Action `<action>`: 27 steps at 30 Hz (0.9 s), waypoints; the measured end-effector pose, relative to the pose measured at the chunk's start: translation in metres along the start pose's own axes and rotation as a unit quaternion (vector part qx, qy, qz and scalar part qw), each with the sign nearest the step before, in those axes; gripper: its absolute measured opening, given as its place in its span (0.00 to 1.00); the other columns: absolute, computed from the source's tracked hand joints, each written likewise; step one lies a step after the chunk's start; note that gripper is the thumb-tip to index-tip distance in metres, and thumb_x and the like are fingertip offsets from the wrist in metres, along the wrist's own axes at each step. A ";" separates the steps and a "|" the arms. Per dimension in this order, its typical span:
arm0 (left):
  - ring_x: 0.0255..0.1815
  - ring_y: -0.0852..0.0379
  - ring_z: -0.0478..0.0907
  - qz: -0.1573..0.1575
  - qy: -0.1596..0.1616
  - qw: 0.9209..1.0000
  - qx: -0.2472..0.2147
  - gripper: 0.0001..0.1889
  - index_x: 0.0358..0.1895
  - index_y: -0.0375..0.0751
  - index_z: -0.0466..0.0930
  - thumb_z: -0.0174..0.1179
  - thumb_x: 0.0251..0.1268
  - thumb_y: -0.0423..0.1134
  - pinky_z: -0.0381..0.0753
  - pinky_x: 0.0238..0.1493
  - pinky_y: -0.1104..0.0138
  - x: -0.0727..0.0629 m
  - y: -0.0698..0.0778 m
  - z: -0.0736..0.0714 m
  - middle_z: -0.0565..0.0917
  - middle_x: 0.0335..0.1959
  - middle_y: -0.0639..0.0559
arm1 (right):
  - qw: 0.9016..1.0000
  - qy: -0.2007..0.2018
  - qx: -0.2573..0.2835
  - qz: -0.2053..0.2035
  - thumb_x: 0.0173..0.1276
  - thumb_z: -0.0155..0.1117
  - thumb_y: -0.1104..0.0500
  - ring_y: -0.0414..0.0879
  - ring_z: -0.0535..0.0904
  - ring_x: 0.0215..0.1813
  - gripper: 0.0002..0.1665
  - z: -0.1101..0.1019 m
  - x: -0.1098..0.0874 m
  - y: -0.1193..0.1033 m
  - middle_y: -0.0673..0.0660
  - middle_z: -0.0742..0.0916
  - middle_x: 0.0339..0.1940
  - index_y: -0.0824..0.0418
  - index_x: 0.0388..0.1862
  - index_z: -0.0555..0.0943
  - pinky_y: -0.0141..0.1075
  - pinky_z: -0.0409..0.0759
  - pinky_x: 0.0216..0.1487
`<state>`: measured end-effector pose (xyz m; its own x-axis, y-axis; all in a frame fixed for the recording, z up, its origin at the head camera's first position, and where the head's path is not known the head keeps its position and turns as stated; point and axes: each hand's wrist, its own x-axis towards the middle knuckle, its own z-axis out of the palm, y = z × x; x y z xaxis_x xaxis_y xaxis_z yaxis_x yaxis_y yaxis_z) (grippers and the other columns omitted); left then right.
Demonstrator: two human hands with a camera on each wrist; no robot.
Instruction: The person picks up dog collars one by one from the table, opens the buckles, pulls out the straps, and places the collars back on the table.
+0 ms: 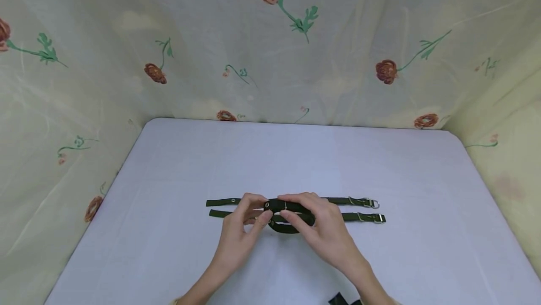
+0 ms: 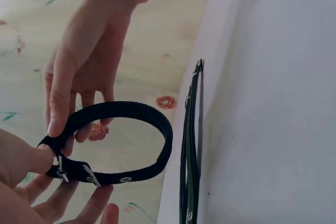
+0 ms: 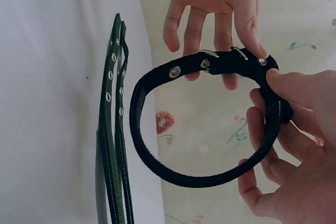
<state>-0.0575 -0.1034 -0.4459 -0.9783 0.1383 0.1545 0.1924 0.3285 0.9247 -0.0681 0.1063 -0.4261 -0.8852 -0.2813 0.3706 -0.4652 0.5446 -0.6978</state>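
Both hands hold a dark collar [image 3: 197, 182] fastened into a loop, with metal eyelets and a buckle [image 2: 63, 169]. My left hand [image 1: 238, 237] pinches it between thumb and fingers near an eyelet. Beside it, my right hand [image 1: 331, 230] pinches the band, thumb in front and fingers behind. The right wrist view shows the loop standing open in a wide ring. Behind the hands, two dark green collars lie straight on the table: a far one [image 1: 359, 201] ending in a ring and a nearer one [image 1: 352, 217] with a buckle at its right end.
The table [image 1: 169, 168] has a white cover and rounded far corners. Floral cloth [image 1: 334, 60] hangs behind it and along both sides. A small black object [image 1: 339, 299] shows at the near edge, by the right forearm.
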 end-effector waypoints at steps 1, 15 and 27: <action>0.53 0.55 0.92 0.010 -0.003 1.000 0.010 0.11 0.58 0.54 0.81 0.65 0.79 0.45 0.89 0.53 0.64 0.000 0.001 0.000 0.91 0.55 0.54 | 1.000 -0.003 -0.003 -0.004 0.73 0.75 0.55 0.40 0.90 0.54 0.17 0.000 0.000 0.000 0.43 0.94 0.52 0.47 0.59 0.89 0.41 0.87 0.55; 0.51 0.59 0.92 0.091 0.050 0.990 0.093 0.10 0.52 0.51 0.81 0.68 0.75 0.44 0.91 0.54 0.53 0.004 0.009 0.005 0.94 0.48 0.56 | 1.000 -0.004 -0.018 -0.013 0.74 0.75 0.55 0.39 0.88 0.55 0.17 -0.001 -0.001 -0.004 0.40 0.93 0.53 0.46 0.59 0.88 0.44 0.81 0.57; 0.46 0.58 0.91 0.028 0.054 0.998 0.032 0.10 0.54 0.53 0.80 0.67 0.76 0.44 0.87 0.47 0.66 0.001 0.008 0.004 0.95 0.47 0.56 | 1.000 0.004 -0.018 0.002 0.73 0.76 0.55 0.40 0.87 0.56 0.18 -0.003 -0.001 -0.005 0.41 0.94 0.53 0.46 0.60 0.89 0.48 0.79 0.59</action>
<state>-0.0564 -0.0969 -0.4395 -0.9677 0.0572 0.2456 0.2485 0.3822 0.8900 -0.0648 0.1059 -0.4212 -0.8871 -0.2724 0.3727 -0.4607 0.5735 -0.6774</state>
